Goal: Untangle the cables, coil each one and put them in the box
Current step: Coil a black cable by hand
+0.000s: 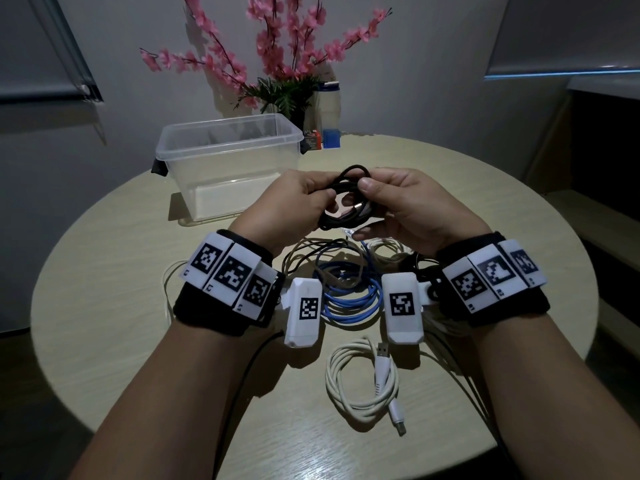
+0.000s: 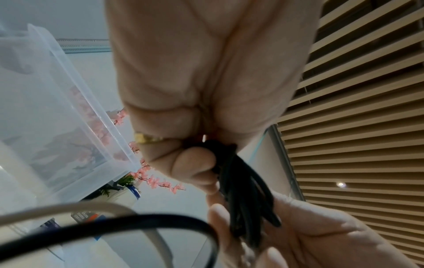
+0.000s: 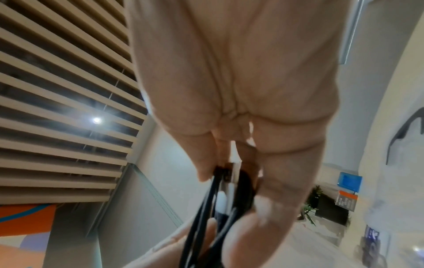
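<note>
A coiled black cable [image 1: 346, 199] hangs above the round table, held between both hands. My left hand [image 1: 301, 199] grips its left side, fingers curled round the strands [image 2: 241, 195]. My right hand [image 1: 391, 199] pinches the right side with thumb on top; the strands [image 3: 206, 208] run out below its fingers. The clear plastic box [image 1: 228, 140] stands open just behind the hands, to the left. On the table under the wrists lie a blue cable [image 1: 349, 289], a tangle of thin beige and black cables [image 1: 311, 251], and a coiled white USB cable [image 1: 363, 379].
A vase of pink blossom branches [image 1: 277, 57] and small boxes [image 1: 327, 138] stand at the table's far edge behind the box. More white cable [image 1: 446, 323] lies under the right wrist. A thin white wire [image 1: 168, 289] loops by the left wrist.
</note>
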`<state>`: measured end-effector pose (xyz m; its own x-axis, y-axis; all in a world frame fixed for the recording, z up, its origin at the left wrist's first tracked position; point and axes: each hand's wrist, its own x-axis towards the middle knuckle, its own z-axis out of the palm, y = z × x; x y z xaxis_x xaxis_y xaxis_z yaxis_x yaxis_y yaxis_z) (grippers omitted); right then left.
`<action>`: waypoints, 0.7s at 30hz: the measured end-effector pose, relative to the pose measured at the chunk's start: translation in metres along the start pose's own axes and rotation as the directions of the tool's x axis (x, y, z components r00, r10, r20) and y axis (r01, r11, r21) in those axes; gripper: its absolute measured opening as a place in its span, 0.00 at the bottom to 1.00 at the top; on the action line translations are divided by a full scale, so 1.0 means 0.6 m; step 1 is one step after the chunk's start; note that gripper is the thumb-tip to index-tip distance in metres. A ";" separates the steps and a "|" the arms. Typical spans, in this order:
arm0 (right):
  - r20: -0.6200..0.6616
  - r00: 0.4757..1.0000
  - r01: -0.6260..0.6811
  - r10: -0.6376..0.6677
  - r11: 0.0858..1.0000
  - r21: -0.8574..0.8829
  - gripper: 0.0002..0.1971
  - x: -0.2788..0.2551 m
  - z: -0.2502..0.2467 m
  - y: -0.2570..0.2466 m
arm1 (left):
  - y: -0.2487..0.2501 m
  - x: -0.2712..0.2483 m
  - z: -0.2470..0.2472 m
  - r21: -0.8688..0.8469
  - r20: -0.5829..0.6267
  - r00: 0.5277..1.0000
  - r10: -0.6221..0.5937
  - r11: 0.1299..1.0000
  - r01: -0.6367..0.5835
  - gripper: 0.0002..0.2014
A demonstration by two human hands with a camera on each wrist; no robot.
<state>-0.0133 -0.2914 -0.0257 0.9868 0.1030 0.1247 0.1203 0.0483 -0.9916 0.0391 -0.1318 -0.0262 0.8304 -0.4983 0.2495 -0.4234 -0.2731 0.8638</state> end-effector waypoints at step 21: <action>-0.104 0.993 0.059 -0.050 0.994 0.091 0.16 0.002 -0.010 -0.001 | 0.011 0.001 0.006 -0.192 -0.078 0.996 -0.030 0.981 0.014 0.15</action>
<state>-0.0112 -0.2974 -0.0254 0.9855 -0.0035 0.1697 0.1684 0.1442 -0.9751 0.0354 -0.1368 -0.0223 0.8684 -0.4240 0.2573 -0.3342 -0.1170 0.9352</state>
